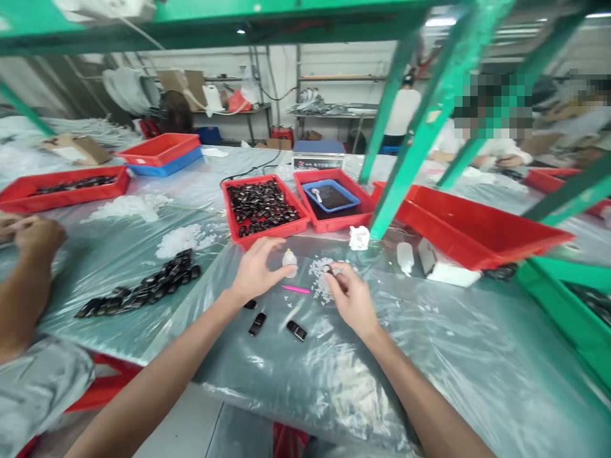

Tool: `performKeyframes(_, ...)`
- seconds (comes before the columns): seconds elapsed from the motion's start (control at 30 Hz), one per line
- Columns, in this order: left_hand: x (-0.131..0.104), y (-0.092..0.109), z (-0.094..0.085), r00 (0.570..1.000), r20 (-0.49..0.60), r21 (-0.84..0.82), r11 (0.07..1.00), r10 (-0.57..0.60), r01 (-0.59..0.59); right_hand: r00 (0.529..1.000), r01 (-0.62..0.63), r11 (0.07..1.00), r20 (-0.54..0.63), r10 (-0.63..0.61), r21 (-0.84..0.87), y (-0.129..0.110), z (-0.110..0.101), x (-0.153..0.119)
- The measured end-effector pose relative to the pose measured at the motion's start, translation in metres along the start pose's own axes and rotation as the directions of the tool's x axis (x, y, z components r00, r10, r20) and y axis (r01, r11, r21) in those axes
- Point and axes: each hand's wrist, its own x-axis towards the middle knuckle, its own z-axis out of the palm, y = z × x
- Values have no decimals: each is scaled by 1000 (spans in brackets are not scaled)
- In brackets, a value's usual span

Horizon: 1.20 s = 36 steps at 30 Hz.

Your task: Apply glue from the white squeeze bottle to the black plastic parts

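My left hand (260, 270) is over the table with thumb and fingers spread, holding nothing. Just beyond its thumb stands a small white bottle with a yellow tip (289, 264). A small black piece (328, 270) sits between the closed fingertips of my right hand (354, 298); its exact kind is too small to tell. Beneath those fingertips lies a scatter of tiny white pieces (319, 280). Between my hands is a pink pen-like tool (296, 289). Nearer me lie black glossy oblong casings, one (257, 324) beside another (296, 330), and a third (250, 305) partly under my left wrist.
Ahead are a red tray (233, 230) of black parts and a red tray (329, 224) holding a blue tray (341, 207). Green posts (415, 133) rise on the right near a tilted red bin (482, 229). At left are a row of black casings (143, 289) and a co-worker's hands (38, 234).
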Motion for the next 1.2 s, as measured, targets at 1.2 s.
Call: performKeyframes(1.2, -9, 7, 25, 920, 79, -639, 689, -383, 342, 994, -102, 990, 38, 99, 102, -3, 0, 0)
